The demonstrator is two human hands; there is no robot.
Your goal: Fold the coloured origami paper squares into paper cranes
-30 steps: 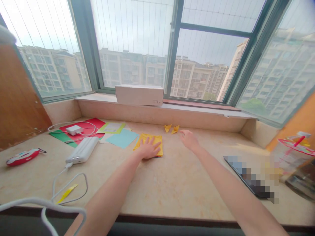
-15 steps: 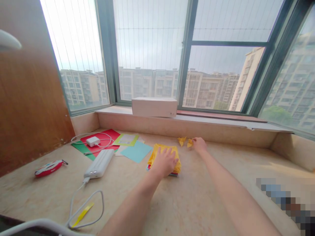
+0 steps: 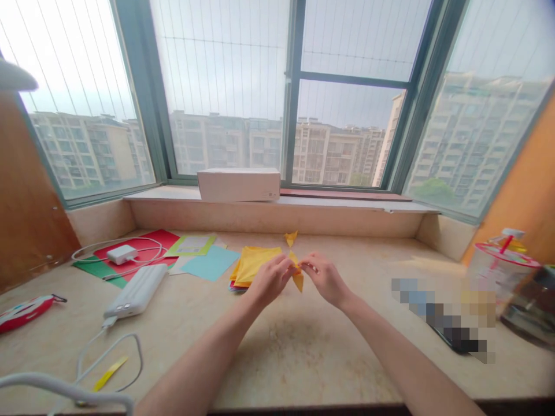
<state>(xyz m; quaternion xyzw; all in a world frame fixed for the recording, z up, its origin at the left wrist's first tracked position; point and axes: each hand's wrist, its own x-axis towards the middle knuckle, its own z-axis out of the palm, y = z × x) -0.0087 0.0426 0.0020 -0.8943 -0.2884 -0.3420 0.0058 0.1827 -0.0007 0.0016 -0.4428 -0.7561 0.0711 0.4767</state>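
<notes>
My left hand [image 3: 271,281] and my right hand [image 3: 325,279] are close together above the middle of the stone counter [image 3: 277,346]. The fingers of my left hand [image 3: 284,267] and the fingers of my right hand [image 3: 306,267] are nearly closed, and from two sides they pinch a small folded yellow paper piece [image 3: 298,281]. This piece is held between my hands, above the counter. Its long axis goes almost toward me and away from me, a little tilted, and its sharp tip points down and toward me. My fingers hide part of it, so I cannot tell its whole shape.

Just beyond my fingers is a second small yellow paper piece [image 3: 291,238], and its tip points up and away from me. Near my left hand lies a stack of yellow paper [image 3: 255,266], with red and blue edges showing under it. Further left are a light blue sheet [image 3: 206,263], a red sheet [image 3: 139,244] and a white power bank [image 3: 136,290]. A white box [image 3: 238,185] stands on the window ledge [image 3: 347,202].
</notes>
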